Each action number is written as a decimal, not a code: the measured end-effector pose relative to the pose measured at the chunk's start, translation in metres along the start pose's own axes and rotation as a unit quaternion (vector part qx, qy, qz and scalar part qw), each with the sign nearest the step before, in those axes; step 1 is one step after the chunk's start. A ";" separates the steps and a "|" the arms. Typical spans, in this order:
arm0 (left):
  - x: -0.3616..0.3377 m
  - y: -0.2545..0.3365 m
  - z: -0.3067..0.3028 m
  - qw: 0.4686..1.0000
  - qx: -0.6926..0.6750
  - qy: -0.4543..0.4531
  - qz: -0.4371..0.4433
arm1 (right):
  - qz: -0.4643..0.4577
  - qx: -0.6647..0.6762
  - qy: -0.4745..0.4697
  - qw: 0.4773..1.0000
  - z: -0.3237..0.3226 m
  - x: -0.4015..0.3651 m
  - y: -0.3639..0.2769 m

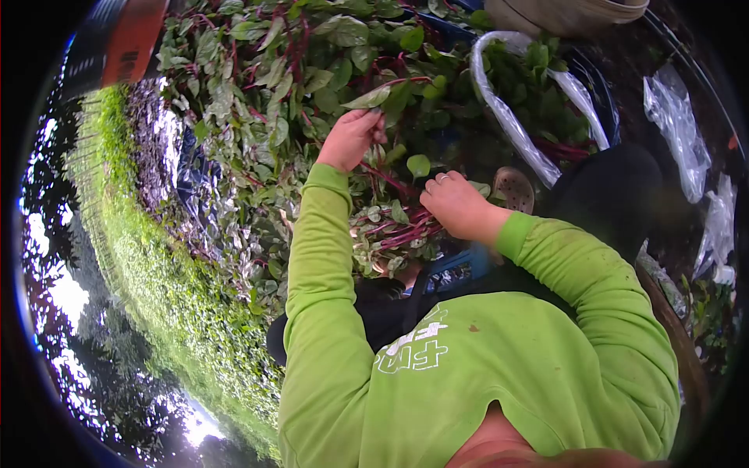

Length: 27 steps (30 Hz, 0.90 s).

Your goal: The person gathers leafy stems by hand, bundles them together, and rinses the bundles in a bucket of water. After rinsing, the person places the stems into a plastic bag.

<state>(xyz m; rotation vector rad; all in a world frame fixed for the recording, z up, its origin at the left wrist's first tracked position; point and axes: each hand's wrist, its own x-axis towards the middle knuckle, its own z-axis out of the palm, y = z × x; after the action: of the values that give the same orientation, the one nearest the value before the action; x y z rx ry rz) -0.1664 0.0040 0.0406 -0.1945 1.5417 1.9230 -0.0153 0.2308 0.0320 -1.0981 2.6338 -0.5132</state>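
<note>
My left hand (355,139) is raised over a heap of leafy greens, its thumb and fingers pinched on a red-stemmed leafy shoot (371,98) that looks like Malabar spinach. Lower and to the right, my right hand (459,204), with a ring on one finger, is closed around a bunch of red stems (407,231). The leaves of that bunch spread to the left, below my left hand. Many more loose shoots (273,70) lie piled beyond both hands. My right palm and the stem ends inside it are hidden.
A clear plastic bag's rolled edge (499,105) loops around greens at the upper right. Loose plastic bags (677,129) lie farther right. A brown clog with holes (513,189) shows beside my right hand. A beige rounded object (566,14) is at the top. Green plants (179,265) stretch along the left.
</note>
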 end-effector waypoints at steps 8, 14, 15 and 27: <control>-0.065 -0.044 -0.041 0.999 0.026 0.036 -0.002 | -0.045 0.018 0.130 0.990 -0.019 0.011 -0.017; -0.108 -0.048 -0.018 0.999 -0.032 -0.019 -0.012 | -0.005 0.027 0.129 0.991 -0.013 0.018 -0.020; -0.110 -0.050 -0.021 1.000 0.012 -0.005 -0.014 | 0.009 0.036 0.108 0.993 -0.012 0.019 -0.021; -0.135 -0.054 -0.041 0.816 0.022 0.501 0.288 | -0.042 -0.011 0.083 0.996 -0.014 0.030 -0.034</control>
<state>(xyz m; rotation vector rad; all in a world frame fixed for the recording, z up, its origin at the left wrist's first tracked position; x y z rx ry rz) -0.0424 -0.0817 0.0515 -0.9375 2.5424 2.3994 -0.0189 0.1904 0.0559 -1.2258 2.7495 -0.6193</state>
